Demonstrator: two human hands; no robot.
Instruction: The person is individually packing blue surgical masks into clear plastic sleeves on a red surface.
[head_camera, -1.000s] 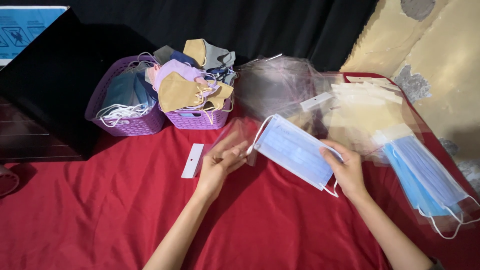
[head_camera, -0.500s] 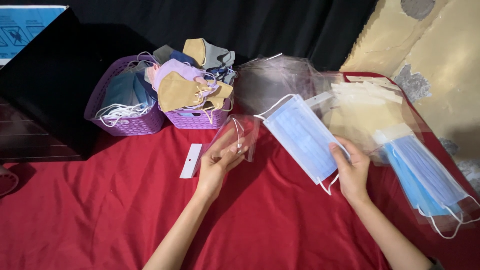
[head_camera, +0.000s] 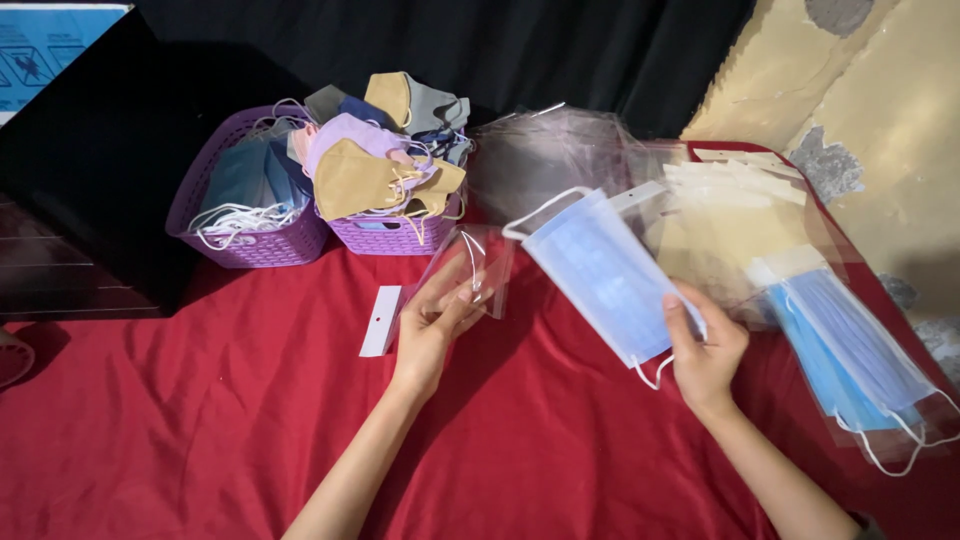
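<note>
My right hand (head_camera: 704, 352) holds a light blue pleated face mask (head_camera: 603, 272) by its lower end, raised and tilted above the red cloth, its white ear loops dangling. My left hand (head_camera: 437, 318) holds a clear plastic sleeve (head_camera: 470, 266) with its mouth spread by the fingers, just left of the mask. The two do not touch. A white paper strip (head_camera: 380, 320) lies flat on the cloth beside my left hand.
Two purple baskets (head_camera: 250, 245) (head_camera: 392, 236) at the back hold blue and mixed coloured masks. A heap of clear sleeves (head_camera: 570, 150) lies behind the mask. Bagged blue masks (head_camera: 850, 350) rest at the right. A black box (head_camera: 90, 180) stands at left.
My right hand has lifted the blue mask off the cloth and tilted it upright. My left hand has raised the clear sleeve and spread it wider.
</note>
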